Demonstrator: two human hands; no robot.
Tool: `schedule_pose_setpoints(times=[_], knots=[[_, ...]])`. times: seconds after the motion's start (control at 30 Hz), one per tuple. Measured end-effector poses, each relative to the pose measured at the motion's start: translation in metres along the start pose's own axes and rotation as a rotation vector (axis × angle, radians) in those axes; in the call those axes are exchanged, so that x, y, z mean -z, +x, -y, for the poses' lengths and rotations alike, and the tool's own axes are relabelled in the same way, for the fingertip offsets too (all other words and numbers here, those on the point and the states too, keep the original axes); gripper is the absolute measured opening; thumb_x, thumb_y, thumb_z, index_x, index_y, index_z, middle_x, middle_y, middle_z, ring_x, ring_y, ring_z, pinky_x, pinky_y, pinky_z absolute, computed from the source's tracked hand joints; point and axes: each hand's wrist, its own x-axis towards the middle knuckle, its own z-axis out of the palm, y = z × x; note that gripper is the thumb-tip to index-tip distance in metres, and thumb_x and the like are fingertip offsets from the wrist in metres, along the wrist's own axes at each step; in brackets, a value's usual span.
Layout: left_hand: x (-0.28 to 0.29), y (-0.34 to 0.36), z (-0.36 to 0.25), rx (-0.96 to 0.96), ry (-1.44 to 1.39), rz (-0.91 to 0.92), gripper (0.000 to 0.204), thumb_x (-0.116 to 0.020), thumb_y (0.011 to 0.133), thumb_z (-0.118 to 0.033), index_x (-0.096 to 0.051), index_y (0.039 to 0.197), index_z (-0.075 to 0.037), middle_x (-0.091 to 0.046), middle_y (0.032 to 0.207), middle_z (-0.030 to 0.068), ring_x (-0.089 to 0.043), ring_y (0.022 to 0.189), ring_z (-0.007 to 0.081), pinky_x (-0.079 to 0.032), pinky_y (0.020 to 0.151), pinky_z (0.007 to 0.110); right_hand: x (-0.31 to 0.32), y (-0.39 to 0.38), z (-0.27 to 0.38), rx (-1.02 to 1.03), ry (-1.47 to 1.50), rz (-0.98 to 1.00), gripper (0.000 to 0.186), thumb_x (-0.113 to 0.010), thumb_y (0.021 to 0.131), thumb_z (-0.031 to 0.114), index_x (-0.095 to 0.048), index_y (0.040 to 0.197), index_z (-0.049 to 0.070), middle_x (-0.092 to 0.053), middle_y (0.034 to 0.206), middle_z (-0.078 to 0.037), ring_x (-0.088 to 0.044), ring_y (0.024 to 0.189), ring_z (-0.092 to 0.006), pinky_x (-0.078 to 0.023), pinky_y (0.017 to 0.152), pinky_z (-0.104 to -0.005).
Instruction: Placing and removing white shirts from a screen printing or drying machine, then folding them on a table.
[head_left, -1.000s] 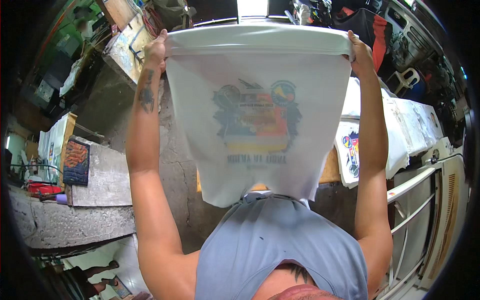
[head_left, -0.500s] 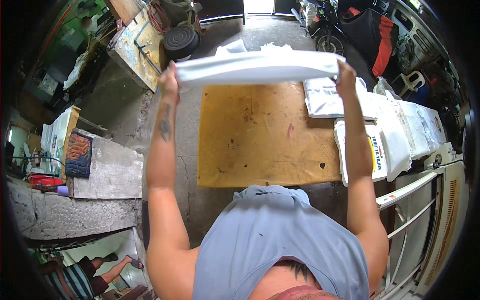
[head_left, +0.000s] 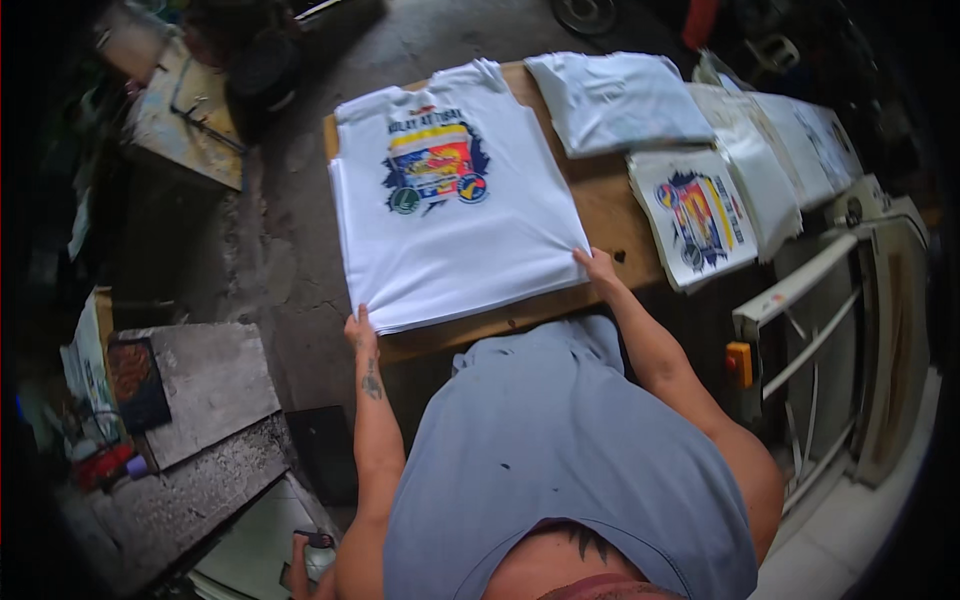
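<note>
A stack of white sleeveless shirts or shirt pieces (head_left: 460,255) lies spread on the brown-covered table (head_left: 610,215). The top one is smooth, with a colourful print on its upper half. At the stack's near left corner, my left hand (head_left: 361,328) is closed on the hem. My right hand (head_left: 596,268) pinches the near right corner. Creases run inward from both grips, so the cloth looks drawn taut. How many layers each hand holds is hidden.
A folded white cloth stack (head_left: 620,105) lies at the table's far right. Printed white pieces (head_left: 695,220) and more white cloth (head_left: 755,165) sit nearer on the right. White metal rails (head_left: 800,285) stand to my right, a rough concrete ledge (head_left: 200,385) to my left.
The white cloth was held up, stretched between both hands above the table's far side. Now it lies flat on the table, and both hands have come down and toward me. The view has turned.
</note>
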Motion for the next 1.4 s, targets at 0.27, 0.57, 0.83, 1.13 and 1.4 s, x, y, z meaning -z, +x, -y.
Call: schedule_pose_setpoints(times=[0.27,0.57,0.83,1.13,1.4], knots=[[0.005,-0.016,0.012,-0.337,0.496,-0.155,0.035,-0.067,0.089,-0.026,-0.063,0.103,0.005,-0.065,0.09,0.0186,-0.062,0.083,0.0347,-0.049,0.076,0.042,0.017,-0.031,-0.022,-0.123,0.097,0.101,0.036,-0.071,0.087,0.023,-0.063,0.111,-0.003,-0.067,0.096,-0.007,-0.061,0.084,-0.0159,-0.048,0.077,-0.0302],[-0.227,-0.142,-0.123,-0.796,0.155,0.786,0.019,-0.068,0.088,-0.015,-0.069,0.102,-0.001,-0.07,0.098,0.0139,-0.068,0.088,0.024,-0.055,0.075,0.033,0.019,-0.049,0.007,-0.225,0.405,0.182,0.038,-0.072,0.086,0.014,-0.057,0.119,0.001,-0.065,0.104,-0.008,-0.061,0.092,-0.0189,-0.05,0.079,-0.0365],[-0.285,-0.201,-0.14,-0.705,0.121,0.825,0.022,-0.076,0.081,-0.021,-0.067,0.083,-0.001,-0.063,0.077,0.0111,-0.062,0.069,0.0216,-0.049,0.065,0.034,0.021,-0.058,0.021,-0.256,0.703,0.364,0.024,-0.048,0.1,0.021,-0.057,0.114,0.003,-0.063,0.102,-0.006,-0.061,0.092,-0.0159,-0.05,0.085,-0.0362],[-0.272,-0.176,-0.129,-0.59,-0.085,0.886,0.018,-0.074,0.082,-0.018,-0.068,0.08,-0.001,-0.06,0.074,0.0096,-0.058,0.072,0.0234,-0.046,0.065,0.035,0.001,-0.065,0.034,-0.229,0.759,0.474,0.03,-0.04,0.103,0.031,-0.059,0.108,0.008,-0.064,0.104,-0.005,-0.061,0.095,-0.0179,-0.049,0.089,-0.0371],[-0.248,-0.168,-0.136,-0.447,-0.024,0.866,0.01,-0.064,0.089,-0.011,-0.067,0.087,-0.001,-0.063,0.079,0.0103,-0.063,0.073,0.0194,-0.05,0.068,0.031,-0.013,-0.065,0.039,-0.168,0.499,0.41,0.024,-0.057,0.097,0.018,-0.058,0.114,0.001,-0.065,0.103,-0.006,-0.065,0.089,-0.0155,-0.053,0.081,-0.0299]])
